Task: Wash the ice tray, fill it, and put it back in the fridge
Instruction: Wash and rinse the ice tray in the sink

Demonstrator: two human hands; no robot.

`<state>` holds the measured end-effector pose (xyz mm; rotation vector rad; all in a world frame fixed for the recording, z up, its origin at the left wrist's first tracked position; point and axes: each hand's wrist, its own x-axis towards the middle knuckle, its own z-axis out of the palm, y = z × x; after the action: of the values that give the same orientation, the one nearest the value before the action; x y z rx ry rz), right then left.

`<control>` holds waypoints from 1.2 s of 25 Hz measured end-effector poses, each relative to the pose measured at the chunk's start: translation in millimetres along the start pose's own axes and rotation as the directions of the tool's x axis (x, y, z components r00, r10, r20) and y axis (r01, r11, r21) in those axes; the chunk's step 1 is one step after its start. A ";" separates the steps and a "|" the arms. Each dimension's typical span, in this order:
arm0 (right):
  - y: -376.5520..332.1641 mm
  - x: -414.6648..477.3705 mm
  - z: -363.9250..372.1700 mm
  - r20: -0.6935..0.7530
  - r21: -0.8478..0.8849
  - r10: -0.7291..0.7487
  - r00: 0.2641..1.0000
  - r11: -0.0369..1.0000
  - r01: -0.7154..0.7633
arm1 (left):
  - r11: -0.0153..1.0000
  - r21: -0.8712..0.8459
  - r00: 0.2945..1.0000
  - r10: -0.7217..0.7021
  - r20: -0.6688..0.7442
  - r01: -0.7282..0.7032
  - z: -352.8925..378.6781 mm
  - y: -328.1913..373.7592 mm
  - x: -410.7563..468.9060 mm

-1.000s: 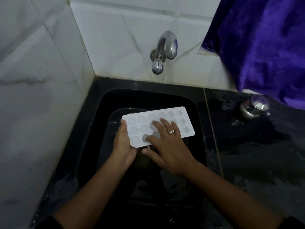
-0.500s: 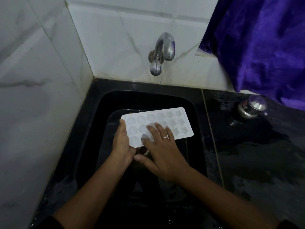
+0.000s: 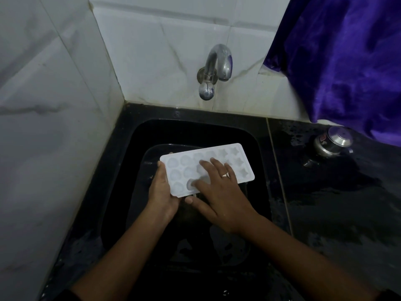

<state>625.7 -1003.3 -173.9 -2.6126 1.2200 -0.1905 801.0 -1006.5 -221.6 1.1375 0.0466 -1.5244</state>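
A white ice tray [image 3: 236,164] with round and star-shaped cells is held level over the black sink [image 3: 134,192]. My left hand [image 3: 161,192] grips its near-left end, thumb on the rim and fingers underneath. My right hand [image 3: 217,192], wearing a ring, lies on top of the tray with straight fingers pressed onto the middle cells. The thumb hangs past the near edge. A chrome tap [image 3: 213,68] sticks out of the wall above the sink, and no water runs from it.
White marbled tiles cover the left and back walls. A wet black counter [image 3: 336,213] lies to the right, with a small steel lidded pot [image 3: 333,142] near the back. Purple cloth [image 3: 347,61] hangs over the upper right corner.
My right hand's fingers have slid slightly across the tray's cells. The tray and my left hand stay almost where they were.
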 end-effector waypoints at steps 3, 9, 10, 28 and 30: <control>-8.3 7.5 1.5 -0.012 0.045 -0.052 0.999 0.998 0.053 | 0.997 -0.039 0.997 -0.066 0.044 0.068 9.6 -0.8 -8.0; -23.1 10.6 12.8 0.002 0.009 -0.065 0.998 0.998 0.065 | 0.992 -0.068 0.989 -0.103 0.105 0.111 8.0 1.3 -8.5; -23.0 11.0 12.3 0.008 -0.005 -0.082 0.997 0.997 0.082 | 0.991 -0.066 0.988 -0.106 0.109 0.114 6.6 1.3 -7.9; -16.2 14.3 6.0 0.017 -0.053 -0.105 0.994 0.993 0.106 | 0.992 -0.054 0.993 -0.110 0.046 0.112 7.0 -2.5 -13.2; -17.3 14.8 7.8 0.012 -0.014 -0.085 0.996 0.996 0.085 | 0.992 -0.057 0.993 -0.107 0.045 0.110 6.9 -3.7 -14.5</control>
<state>649.6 -1002.6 -176.4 -2.6769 1.1114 -0.1824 791.8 -998.7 -210.4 1.0704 0.1267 -1.6317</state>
